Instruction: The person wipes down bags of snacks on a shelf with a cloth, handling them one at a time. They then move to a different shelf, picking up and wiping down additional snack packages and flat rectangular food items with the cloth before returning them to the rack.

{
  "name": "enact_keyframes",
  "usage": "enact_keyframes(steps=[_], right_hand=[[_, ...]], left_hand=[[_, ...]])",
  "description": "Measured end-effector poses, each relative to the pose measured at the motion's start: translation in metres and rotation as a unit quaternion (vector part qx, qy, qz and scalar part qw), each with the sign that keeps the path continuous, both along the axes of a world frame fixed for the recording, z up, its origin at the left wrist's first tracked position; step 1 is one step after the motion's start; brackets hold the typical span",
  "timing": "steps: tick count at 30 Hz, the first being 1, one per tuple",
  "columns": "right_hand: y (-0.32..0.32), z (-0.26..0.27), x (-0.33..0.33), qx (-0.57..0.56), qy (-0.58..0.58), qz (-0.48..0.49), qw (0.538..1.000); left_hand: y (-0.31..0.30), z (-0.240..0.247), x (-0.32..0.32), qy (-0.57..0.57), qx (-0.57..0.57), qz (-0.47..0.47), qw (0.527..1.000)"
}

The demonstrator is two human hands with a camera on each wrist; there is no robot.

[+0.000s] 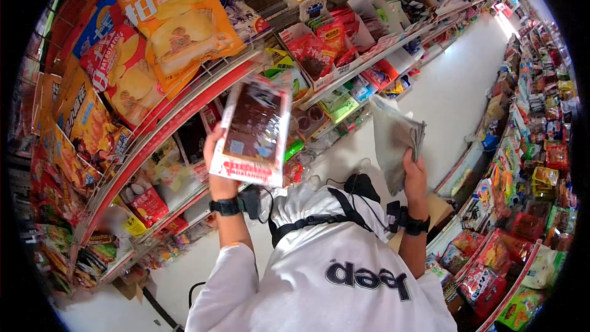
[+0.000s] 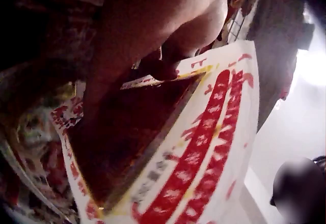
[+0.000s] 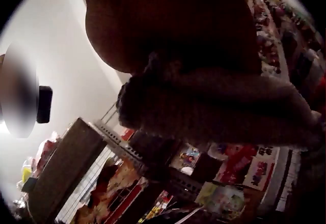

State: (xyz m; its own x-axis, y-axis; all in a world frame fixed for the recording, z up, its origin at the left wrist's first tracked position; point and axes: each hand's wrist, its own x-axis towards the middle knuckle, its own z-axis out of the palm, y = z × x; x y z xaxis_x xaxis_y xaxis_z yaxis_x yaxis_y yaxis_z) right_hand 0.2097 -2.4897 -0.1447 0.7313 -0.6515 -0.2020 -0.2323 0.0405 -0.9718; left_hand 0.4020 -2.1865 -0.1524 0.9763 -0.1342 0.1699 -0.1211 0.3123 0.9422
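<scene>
My left hand (image 1: 220, 185) grips the left edge of a flat snack pack (image 1: 253, 124). The pack has a white border, red lettering and a clear window over dark brown contents. Held tilted, it overlaps the shelf front in the head view. In the left wrist view the pack (image 2: 196, 158) spreads out below the fingers. On the other side, my right hand (image 1: 415, 177) holds a folded grey cloth (image 1: 393, 135) by its lower right edge, thumb over the folds. The right wrist view shows this cloth (image 3: 214, 109) dark, under the hand.
Shelves with a red edge strip (image 1: 166, 124) curve along the left, bearing large orange chip bags (image 1: 178, 18). Display boxes of red packets (image 1: 316, 55) stand ahead. A pale floor aisle (image 1: 458, 86) runs forward, with stacked snack bags (image 1: 485, 283) along the right.
</scene>
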Motion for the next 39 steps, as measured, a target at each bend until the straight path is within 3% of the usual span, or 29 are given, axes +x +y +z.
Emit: enact_keyframes(steps=[2,4,6,7,8,9,10,15,16,18,20,21,23,24,26,28,29,32,34,36,38,39], right_hand=[[0.01,0.018,0.01,-0.045,-0.032,0.063,0.996],[0.038,0.079,0.035,-0.116,0.088,0.155,0.977],[0.059,0.072,0.049,-0.275,-0.067,0.233,0.93],[0.07,0.078,0.06,-0.35,-0.087,0.274,0.892],[0.08,0.084,0.07,-0.422,-0.106,0.313,0.844],[0.094,0.082,0.073,-0.387,-0.111,0.318,0.858],[0.105,0.077,0.071,-0.352,-0.115,0.325,0.87],[0.114,0.072,0.07,-0.416,-0.122,0.375,0.82],[0.111,0.075,0.07,-0.432,-0.112,0.378,0.811],[0.105,0.078,0.071,-0.447,-0.107,0.357,0.813],[0.092,0.08,0.08,-0.445,-0.121,0.307,0.833],[0.083,0.08,0.086,-0.471,-0.109,0.287,0.827],[0.069,0.077,0.089,-0.435,-0.108,0.247,0.859],[0.066,0.076,0.088,-0.411,-0.101,0.236,0.875],[0.071,0.077,0.087,-0.416,-0.11,0.218,0.876],[0.075,0.071,0.085,-0.435,-0.1,0.206,0.871],[0.078,0.068,0.084,-0.417,-0.105,0.2,0.88],[0.078,0.065,0.081,-0.374,-0.127,0.222,0.891],[0.077,0.063,0.079,-0.361,-0.13,0.239,0.892],[0.072,0.063,0.075,-0.362,-0.118,0.245,0.892],[0.063,0.059,0.076,-0.343,-0.121,0.173,0.915],[0.055,0.055,0.077,-0.261,-0.104,0.163,0.946]], left_hand=[[0.002,-0.024,-0.006,-0.017,0.032,-0.008,0.999],[-0.014,-0.035,-0.011,0.105,-0.091,-0.07,0.988],[-0.058,0.024,-0.046,0.109,-0.11,0.023,0.988],[-0.064,0.026,-0.041,0.175,-0.209,-0.093,0.958],[-0.069,0.029,-0.036,0.266,-0.3,-0.198,0.894],[-0.074,0.031,-0.032,0.358,-0.352,-0.279,0.819],[-0.082,0.029,-0.036,0.355,-0.321,-0.21,0.852],[-0.09,0.058,-0.041,0.388,-0.456,-0.309,0.739],[-0.09,0.049,-0.037,0.331,-0.454,-0.361,0.744],[-0.091,0.048,-0.039,0.325,-0.444,-0.374,0.747],[-0.095,0.045,-0.044,0.341,-0.418,-0.32,0.779],[-0.097,0.036,-0.046,0.35,-0.421,-0.311,0.777],[-0.104,0.032,-0.048,0.266,-0.494,-0.394,0.728],[-0.103,0.023,-0.05,0.279,-0.496,-0.357,0.741],[-0.105,0.022,-0.052,0.194,-0.492,-0.423,0.736],[-0.11,0.043,-0.066,0.164,-0.4,-0.36,0.827],[-0.109,0.037,-0.065,0.088,-0.391,-0.403,0.823],[-0.107,0.037,-0.071,0.223,-0.215,-0.289,0.906],[-0.102,0.024,-0.061,0.262,-0.282,-0.306,0.871],[-0.097,0.022,-0.056,0.322,-0.301,-0.262,0.859],[-0.094,0.04,-0.061,0.298,-0.289,-0.27,0.869],[-0.091,0.037,-0.061,0.296,-0.285,-0.289,0.865]])
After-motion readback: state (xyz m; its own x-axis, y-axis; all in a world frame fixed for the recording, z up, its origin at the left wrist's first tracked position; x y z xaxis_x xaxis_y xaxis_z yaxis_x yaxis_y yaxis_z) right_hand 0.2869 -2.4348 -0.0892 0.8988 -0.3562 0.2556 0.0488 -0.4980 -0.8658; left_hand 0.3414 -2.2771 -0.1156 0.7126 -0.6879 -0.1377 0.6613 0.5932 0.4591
